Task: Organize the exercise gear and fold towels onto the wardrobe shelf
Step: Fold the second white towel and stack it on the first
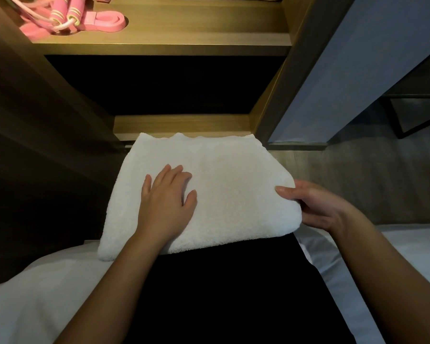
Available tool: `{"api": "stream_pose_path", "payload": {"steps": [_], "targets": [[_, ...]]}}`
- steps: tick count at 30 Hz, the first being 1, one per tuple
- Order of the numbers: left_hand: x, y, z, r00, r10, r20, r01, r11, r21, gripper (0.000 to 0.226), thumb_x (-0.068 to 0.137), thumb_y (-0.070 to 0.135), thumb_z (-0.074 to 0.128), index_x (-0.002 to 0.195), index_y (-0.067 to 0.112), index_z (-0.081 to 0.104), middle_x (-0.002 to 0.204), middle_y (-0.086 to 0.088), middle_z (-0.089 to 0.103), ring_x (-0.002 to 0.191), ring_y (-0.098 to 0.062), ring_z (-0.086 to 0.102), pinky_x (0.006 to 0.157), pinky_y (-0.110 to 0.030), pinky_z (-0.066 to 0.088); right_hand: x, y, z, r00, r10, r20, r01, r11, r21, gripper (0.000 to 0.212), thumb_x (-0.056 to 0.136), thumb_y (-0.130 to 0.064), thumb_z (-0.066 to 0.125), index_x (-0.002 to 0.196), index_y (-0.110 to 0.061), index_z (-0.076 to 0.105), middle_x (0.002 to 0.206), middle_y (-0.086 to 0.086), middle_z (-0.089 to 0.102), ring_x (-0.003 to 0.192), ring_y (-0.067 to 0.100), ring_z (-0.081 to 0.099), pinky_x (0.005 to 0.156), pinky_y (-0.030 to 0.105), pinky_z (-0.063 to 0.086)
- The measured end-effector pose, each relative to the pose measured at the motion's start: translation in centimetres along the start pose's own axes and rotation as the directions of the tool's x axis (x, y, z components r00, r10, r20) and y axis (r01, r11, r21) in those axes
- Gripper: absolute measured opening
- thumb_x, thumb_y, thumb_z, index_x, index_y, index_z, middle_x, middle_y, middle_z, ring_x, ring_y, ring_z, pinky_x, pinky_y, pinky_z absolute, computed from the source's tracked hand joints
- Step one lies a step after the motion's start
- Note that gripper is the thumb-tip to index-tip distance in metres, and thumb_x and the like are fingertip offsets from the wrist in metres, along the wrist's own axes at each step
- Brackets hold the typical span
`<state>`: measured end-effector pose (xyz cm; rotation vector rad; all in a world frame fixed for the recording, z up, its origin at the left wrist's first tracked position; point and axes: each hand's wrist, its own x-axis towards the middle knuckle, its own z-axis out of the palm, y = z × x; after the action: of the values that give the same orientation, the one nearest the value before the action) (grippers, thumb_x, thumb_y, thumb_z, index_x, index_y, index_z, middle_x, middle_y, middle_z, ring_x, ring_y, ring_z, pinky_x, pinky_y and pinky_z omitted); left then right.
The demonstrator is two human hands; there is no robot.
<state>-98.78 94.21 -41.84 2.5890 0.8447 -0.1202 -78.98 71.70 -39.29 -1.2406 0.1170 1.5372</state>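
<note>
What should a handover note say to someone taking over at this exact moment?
Left hand lies flat, pressing on the white towel. Right hand pinches the towel's right edge, thumb on top.
The towel is folded and lies across the person's lap, in front of the wardrobe.
Done: pink jump rope and pink band lie on the wardrobe shelf, at its left.
Left: finish the fold if needed, then set the towel on the shelf.
</note>
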Motion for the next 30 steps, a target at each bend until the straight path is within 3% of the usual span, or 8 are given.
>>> {"api": "stream_pose_path", "payload": {"steps": [3, 7, 13, 19, 21, 25, 27, 30], "targets": [[0.0, 0.1, 0.4, 0.999, -0.032, 0.037, 0.029, 0.997, 0.074, 0.05, 0.098, 0.048, 0.033, 0.146, 0.034, 0.029, 0.162, 0.007, 0.013, 0.15, -0.018, 0.002, 0.115, -0.056, -0.007, -0.8, 0.4, -0.4, 0.999, 0.02, 0.044, -0.019, 1.0, -0.016, 0.077, 0.048, -0.021, 0.096, 0.114, 0.001, 0.064, 0.113, 0.021, 0.069, 0.094, 0.03, 0.071, 0.064, 0.031, 0.06], [0.2, 0.1, 0.9, 0.991, -0.102, 0.081, 0.087, 0.981, 0.175, 0.064, 0.095, 0.059, 0.021, 0.152, 0.037, 0.002, 0.163, 0.005, -0.013, 0.149, -0.024, -0.016, 0.112, -0.063, -0.007, -1.1, 0.1, -0.8, 0.996, 0.085, -0.021, -0.087, 0.99, -0.114, 0.025, 0.09, -0.014, 0.056, 0.109, 0.002, 0.059, 0.087, 0.011, 0.075, 0.063, 0.016, 0.072, 0.048, 0.018, 0.053], [0.1, -0.3, 0.9, 0.977, -0.187, 0.099, 0.167, 0.969, 0.184, 0.067, 0.093, 0.067, 0.019, 0.151, 0.041, -0.001, 0.161, 0.004, -0.021, 0.147, -0.027, -0.021, 0.112, -0.066, -0.004, -1.1, 0.4, -1.3, 0.992, 0.127, 0.028, -0.12, 0.976, -0.18, 0.085, 0.04, -0.031, 0.098, 0.112, -0.003, 0.063, 0.107, 0.016, 0.072, 0.096, 0.027, 0.071, 0.067, 0.027, 0.058], [0.1, 0.0, 0.6, 0.974, -0.199, 0.108, 0.179, 0.97, 0.165, 0.067, 0.093, 0.067, 0.02, 0.152, 0.041, 0.002, 0.161, 0.003, -0.02, 0.147, -0.027, -0.02, 0.111, -0.066, -0.005, -1.1, 1.0, -0.7, 0.994, 0.107, -0.036, -0.112, 0.983, -0.144, 0.096, 0.03, -0.03, 0.1, 0.114, -0.005, 0.06, 0.104, 0.013, 0.073, 0.093, 0.025, 0.072, 0.068, 0.029, 0.059], [0.2, 0.3, 0.2, 0.967, -0.213, 0.138, 0.187, 0.966, 0.179, 0.066, 0.094, 0.065, 0.023, 0.152, 0.04, 0.004, 0.162, 0.002, -0.018, 0.148, -0.028, -0.019, 0.111, -0.067, -0.005, -1.2, 0.6, -0.2, 0.982, 0.082, -0.172, -0.128, 0.952, -0.278, 0.086, 0.046, -0.033, 0.095, 0.118, -0.007, 0.057, 0.115, 0.015, 0.068, 0.099, 0.028, 0.069, 0.078, 0.037, 0.059], [1.0, 1.6, -1.0, 0.977, -0.18, 0.116, 0.154, 0.967, 0.202, 0.06, 0.097, 0.053, 0.027, 0.151, 0.03, 0.014, 0.163, -0.004, -0.007, 0.149, -0.03, -0.011, 0.112, -0.064, -0.007, -0.1, 0.1, 1.3, 0.736, -0.431, -0.522, -0.135, 0.662, -0.737, 0.062, 0.092, -0.04, 0.06, 0.144, -0.018, 0.034, 0.145, 0.01, 0.044, 0.123, 0.026, 0.05, 0.099, 0.043, 0.045], [1.5, 2.9, -1.0, 0.998, -0.051, 0.021, 0.047, 0.987, 0.154, 0.058, 0.099, 0.045, 0.029, 0.152, 0.027, 0.015, 0.164, -0.003, -0.003, 0.15, -0.024, -0.009, 0.113, -0.058, -0.011, 1.1, 0.3, 4.0, 0.639, -0.667, -0.383, -0.118, 0.407, -0.906, 0.068, 0.095, -0.048, 0.048, 0.152, -0.025, 0.018, 0.158, -0.001, 0.024, 0.143, 0.023, 0.028, 0.112, 0.045, 0.028], [2.0, 4.0, -0.1, 0.998, 0.056, -0.009, -0.055, 0.991, 0.123, 0.056, 0.101, 0.038, 0.025, 0.154, 0.025, 0.013, 0.164, 0.0, -0.001, 0.15, -0.018, -0.008, 0.115, -0.053, -0.01, 4.3, 1.6, 7.4, 0.731, -0.672, -0.122, -0.088, 0.085, -0.993, 0.069, 0.098, -0.053, 0.03, 0.154, -0.026, -0.002, 0.161, -0.009, -0.006, 0.148, 0.017, -0.009, 0.118, 0.043, -0.001]]}}
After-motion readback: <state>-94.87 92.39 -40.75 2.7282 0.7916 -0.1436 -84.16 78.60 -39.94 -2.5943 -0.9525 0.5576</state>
